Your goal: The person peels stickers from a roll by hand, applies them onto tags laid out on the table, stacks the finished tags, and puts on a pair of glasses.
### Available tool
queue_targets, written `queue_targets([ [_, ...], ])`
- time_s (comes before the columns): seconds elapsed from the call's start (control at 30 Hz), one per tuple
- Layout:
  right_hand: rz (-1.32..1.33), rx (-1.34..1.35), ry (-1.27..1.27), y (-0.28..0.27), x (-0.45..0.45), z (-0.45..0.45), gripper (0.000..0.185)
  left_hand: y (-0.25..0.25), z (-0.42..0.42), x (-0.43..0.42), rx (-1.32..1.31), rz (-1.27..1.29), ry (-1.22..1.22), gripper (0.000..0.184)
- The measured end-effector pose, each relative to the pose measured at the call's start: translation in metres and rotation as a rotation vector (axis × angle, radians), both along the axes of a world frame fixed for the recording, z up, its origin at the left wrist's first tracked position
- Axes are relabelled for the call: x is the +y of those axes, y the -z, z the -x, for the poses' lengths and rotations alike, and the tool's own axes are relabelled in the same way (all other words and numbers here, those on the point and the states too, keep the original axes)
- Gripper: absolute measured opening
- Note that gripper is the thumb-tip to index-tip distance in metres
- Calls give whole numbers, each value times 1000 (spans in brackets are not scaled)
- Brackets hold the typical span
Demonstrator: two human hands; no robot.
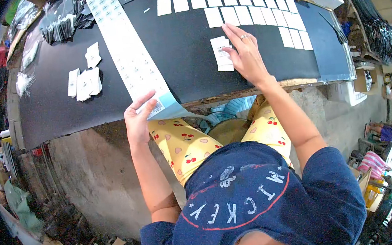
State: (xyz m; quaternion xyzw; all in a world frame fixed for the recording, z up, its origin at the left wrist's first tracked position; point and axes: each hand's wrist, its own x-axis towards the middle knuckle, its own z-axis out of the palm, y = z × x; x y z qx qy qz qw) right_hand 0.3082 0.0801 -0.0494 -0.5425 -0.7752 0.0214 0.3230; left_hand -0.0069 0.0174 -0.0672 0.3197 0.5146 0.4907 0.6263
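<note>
The black table top [187, 61] spans the upper half of the frame. White cards [257, 15] lie on it in spaced rows at upper right, their faces blank as far as can be seen; leaving those gaps even would probably keep each card easy to reach.

The label strip [128, 58] slants from the top edge, left of centre, down to the middle of the frame, where its bluish end droops over the table's near edge. That droop could let it curl or skew, so a light, steady grip seems best.

The right hand [248, 60], upper right of centre, is spread, thumb apart from the long straight fingers; whether a label clings to a fingertip is too small to tell. The left hand [137, 124], just left of centre, has thumb and forefinger slightly parted over the strip's lower end, touching it; I cannot tell whether it pinches.

A loose heap of cards [88, 83] sits at left. Smaller still, the printed cards [223, 61] lie beside and partly under the right thumb; pressing flat from the middle outward should avoid creases
</note>
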Motion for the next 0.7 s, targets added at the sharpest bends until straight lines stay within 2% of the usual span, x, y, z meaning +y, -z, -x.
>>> queue_targets([
  [0.03, 9, 1, -13, 1, -6, 2, 58, 1, 0, -2, 5, 10, -4, 29],
  [0.1, 76, -9, -19, 3, -22, 13, 53, 4, 2, -3, -1, 17, -2, 29],
  [0.17, 102, -320, 59, 8, -34, 23, 60, 4, 3, -1, -1, 15, 7, 29],
  [0.2, 154, -386, 85, 15, -36, 27, 69, 2, 3, -2, 0, 34, 13, 29],
  [0.7, 153, -357, 180, 22, -40, 29, 61, -6, 3, -3, 26, -2, 45, 32],
])
